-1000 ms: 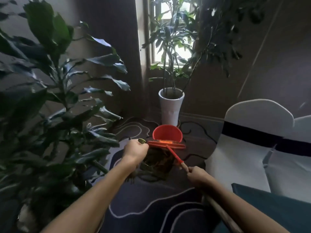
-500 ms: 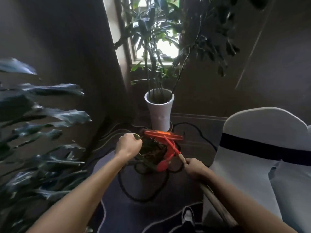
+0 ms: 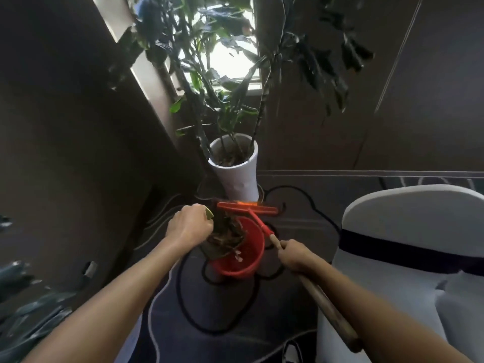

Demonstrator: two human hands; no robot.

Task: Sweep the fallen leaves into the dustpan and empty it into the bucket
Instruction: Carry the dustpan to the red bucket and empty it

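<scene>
Red bucket (image 3: 242, 258) on carpet, ringed by looped black cable (image 3: 188, 305). Left hand (image 3: 190, 227), fingers clenched on the dustpan (image 3: 222, 239) of dry leaves tipped over bucket. Right hand (image 3: 297, 256) grips wooden broom handle (image 3: 327, 310); red broom head (image 3: 247, 206) just behind bucket. White planter (image 3: 235, 174) behind; covered chair (image 3: 408, 258) close right. No legible writing.

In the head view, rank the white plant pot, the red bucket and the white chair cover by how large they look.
1. White chair cover, by far the largest, though nearest the camera and cut by the frame edge.
2. and 3. White plant pot and red bucket look about alike; no ranking.
</scene>
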